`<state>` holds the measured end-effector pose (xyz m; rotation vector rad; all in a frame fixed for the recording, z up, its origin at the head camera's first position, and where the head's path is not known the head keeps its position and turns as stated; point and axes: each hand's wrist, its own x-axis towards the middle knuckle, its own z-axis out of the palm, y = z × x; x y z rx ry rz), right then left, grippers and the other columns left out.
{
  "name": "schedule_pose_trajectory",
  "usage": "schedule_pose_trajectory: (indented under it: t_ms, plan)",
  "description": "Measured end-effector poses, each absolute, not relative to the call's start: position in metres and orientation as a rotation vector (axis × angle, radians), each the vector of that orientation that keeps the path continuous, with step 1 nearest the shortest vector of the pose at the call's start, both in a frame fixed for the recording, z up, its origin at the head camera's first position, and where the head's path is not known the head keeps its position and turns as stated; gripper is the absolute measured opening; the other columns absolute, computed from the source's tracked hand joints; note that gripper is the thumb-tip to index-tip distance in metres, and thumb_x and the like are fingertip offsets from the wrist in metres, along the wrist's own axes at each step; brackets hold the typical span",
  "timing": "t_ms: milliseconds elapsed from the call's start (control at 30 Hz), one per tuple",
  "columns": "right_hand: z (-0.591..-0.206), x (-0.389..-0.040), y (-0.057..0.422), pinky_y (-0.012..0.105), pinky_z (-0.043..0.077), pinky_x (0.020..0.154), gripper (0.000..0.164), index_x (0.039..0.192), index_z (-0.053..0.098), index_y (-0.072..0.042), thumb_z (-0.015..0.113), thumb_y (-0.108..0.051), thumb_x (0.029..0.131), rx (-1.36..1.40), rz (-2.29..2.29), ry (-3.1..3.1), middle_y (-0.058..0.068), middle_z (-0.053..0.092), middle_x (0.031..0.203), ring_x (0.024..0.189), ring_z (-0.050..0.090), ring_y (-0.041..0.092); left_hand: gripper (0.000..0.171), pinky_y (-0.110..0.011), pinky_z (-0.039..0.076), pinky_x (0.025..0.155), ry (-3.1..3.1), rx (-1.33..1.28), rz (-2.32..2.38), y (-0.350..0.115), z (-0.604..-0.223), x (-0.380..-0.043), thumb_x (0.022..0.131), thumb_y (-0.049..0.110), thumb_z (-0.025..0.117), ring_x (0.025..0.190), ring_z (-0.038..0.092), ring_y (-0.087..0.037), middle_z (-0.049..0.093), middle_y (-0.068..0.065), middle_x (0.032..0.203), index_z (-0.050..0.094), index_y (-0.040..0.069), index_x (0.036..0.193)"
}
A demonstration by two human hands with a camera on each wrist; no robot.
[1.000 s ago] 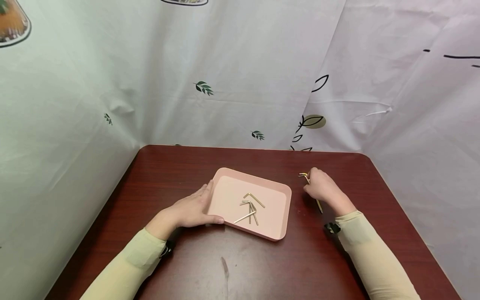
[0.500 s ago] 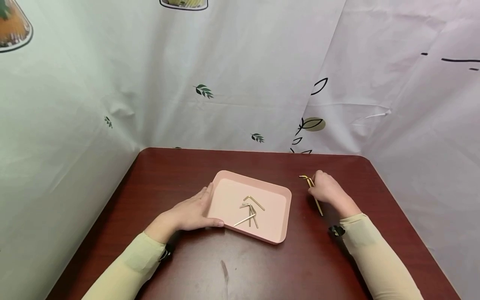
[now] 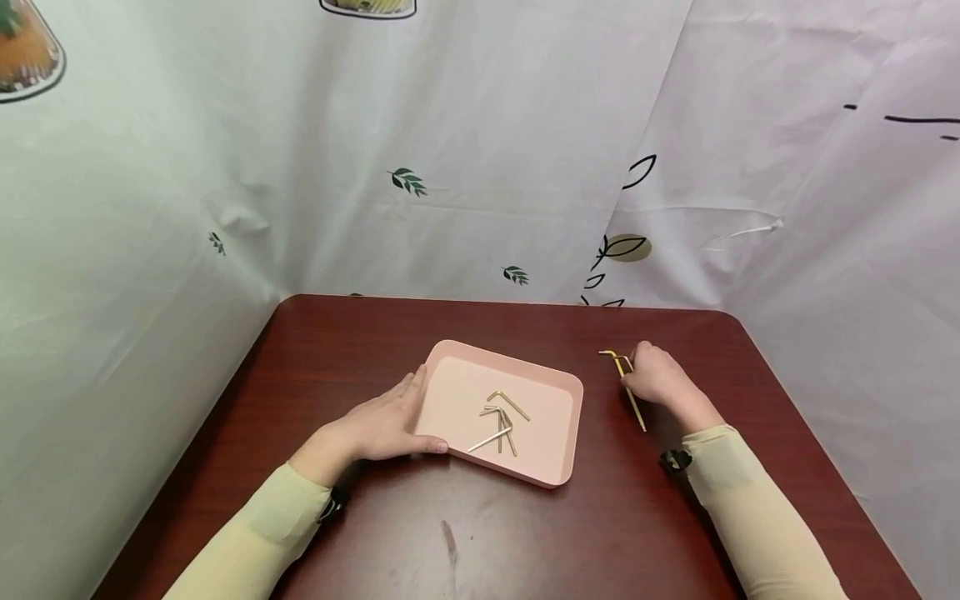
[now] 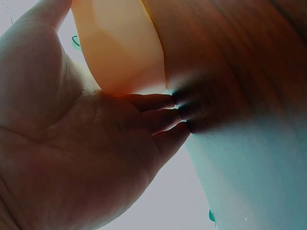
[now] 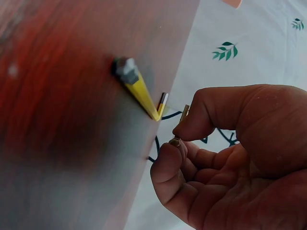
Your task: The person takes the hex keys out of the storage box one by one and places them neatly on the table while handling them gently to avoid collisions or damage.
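Observation:
A pink tray (image 3: 459, 379) holds several brass-coloured hex keys (image 3: 514, 407), most of them bunched near its front. My left hand (image 3: 378, 425) lies along the tray's left side, fingers straight, with the thumb at the front rim; in the left wrist view the palm (image 4: 86, 153) is beside the tray wall (image 4: 124, 48). To the right of the tray, a yellow hex key (image 3: 635, 407) lies on the table. Just beside it, my right hand (image 3: 662, 379) pinches a smaller hex key (image 5: 185, 114) between thumb and finger; its lower part is hidden by the fingers.
The dark red wooden table (image 3: 495, 542) has rounded back corners. A white printed cloth (image 3: 465, 225) hangs behind it and along both sides. A dark stain (image 3: 449, 540) marks the table in front of the tray.
My right hand has drawn slightly right with the smaller hex key between its fingers, showing more of the yellow one on the table. The left hand and tray keep their places.

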<state>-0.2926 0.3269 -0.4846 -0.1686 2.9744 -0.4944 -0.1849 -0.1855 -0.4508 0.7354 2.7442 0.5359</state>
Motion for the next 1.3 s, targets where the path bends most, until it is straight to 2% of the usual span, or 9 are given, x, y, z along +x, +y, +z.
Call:
schedule_pose_trajectory:
  t_ms: [100,367,600,800,967,1200,1300]
  plan:
    - [-0.498,-0.301,0.335,0.046,0.051,0.066,0.027,0.097,0.06,0.002,0.076,-0.015,0.083,-0.135,-0.488,2.994,0.012,0.062,0.081,0.071,0.059,0.032,0.136,-0.056,0.033,0.13,2.741,0.728,0.527,-0.185,-0.451,-0.185,0.094,0.08,0.072,0.168,0.021,-0.044,0.013,-0.027,0.182,0.007,-0.009,0.174]
    - [-0.486,-0.293,0.338,0.045,0.049,0.065,0.026,0.099,0.055,0.004,0.073,-0.012,0.087,-0.187,-0.53,2.955,0.016,0.06,0.083,0.071,0.056,0.034,0.134,-0.056,0.033,0.13,2.742,0.726,0.527,-0.184,-0.451,-0.186,0.095,0.075,0.074,0.168,0.021,-0.045,0.013,-0.028,0.182,0.007,-0.009,0.174]
    - [-0.515,-0.315,0.357,0.044,0.05,0.066,0.03,0.105,0.058,0.004,0.074,-0.014,0.087,-0.129,-0.522,2.947,0.013,0.064,0.085,0.074,0.059,0.032,0.134,-0.056,0.032,0.13,2.741,0.733,0.539,-0.184,-0.451,-0.186,0.095,0.075,0.075,0.168,0.021,-0.045,0.013,-0.028,0.182,0.007,-0.01,0.174]
    - [-0.522,-0.322,0.363,0.042,0.046,0.061,0.018,0.085,0.06,-0.006,0.075,-0.015,0.083,-0.149,-0.524,2.966,0.008,0.058,0.074,0.066,0.055,0.03,0.134,-0.056,0.034,0.13,2.745,0.731,0.54,-0.183,-0.452,-0.187,0.094,0.075,0.075,0.168,0.022,-0.045,0.013,-0.028,0.182,0.007,-0.01,0.174]
    - [-0.514,-0.319,0.359,0.039,0.041,0.057,0.024,0.069,0.054,-0.014,0.075,-0.014,0.081,-0.139,-0.504,2.978,0.002,0.05,0.065,0.06,0.048,0.025,0.135,-0.056,0.034,0.129,2.745,0.725,0.536,-0.184,-0.451,-0.186,0.094,0.076,0.074,0.168,0.022,-0.044,0.013,-0.027,0.182,0.007,-0.009,0.174]
    - [-0.492,-0.306,0.35,0.04,0.038,0.055,0.028,0.063,0.052,-0.014,0.072,-0.008,0.081,-0.178,-0.546,2.948,0.002,0.046,0.06,0.056,0.045,0.026,0.134,-0.056,0.034,0.129,2.746,0.721,0.534,-0.184,-0.45,-0.186,0.094,0.076,0.074,0.168,0.022,-0.044,0.013,-0.028,0.182,0.007,-0.009,0.174]
    - [-0.496,-0.309,0.352,0.039,0.039,0.054,0.029,0.061,0.051,-0.015,0.072,-0.01,0.08,-0.158,-0.508,2.962,0.001,0.046,0.059,0.056,0.045,0.025,0.134,-0.058,0.034,0.129,2.744,0.726,0.541,-0.183,-0.45,-0.186,0.095,0.075,0.074,0.167,0.022,-0.046,0.014,-0.029,0.182,0.008,-0.01,0.174]
